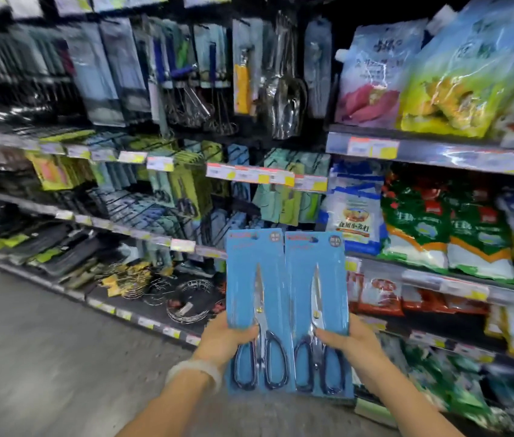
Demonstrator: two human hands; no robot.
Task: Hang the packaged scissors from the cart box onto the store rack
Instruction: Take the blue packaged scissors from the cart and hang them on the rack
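I hold two blue carded scissors packages upright and side by side in front of me. My left hand grips the left package at its lower left edge, thumb on the front. My right hand grips the right package at its lower right edge. Each card shows steel blades and dark handles. Behind them is the store rack with wire pegs carrying hanging carded tools. The cart box is out of view.
Price-tag rails run along the shelf fronts. Bagged foods fill the shelves at the right. Wire baskets and trays lie on the lowest shelf. Grey aisle floor stretches to the left. A pale bangle circles my left wrist.
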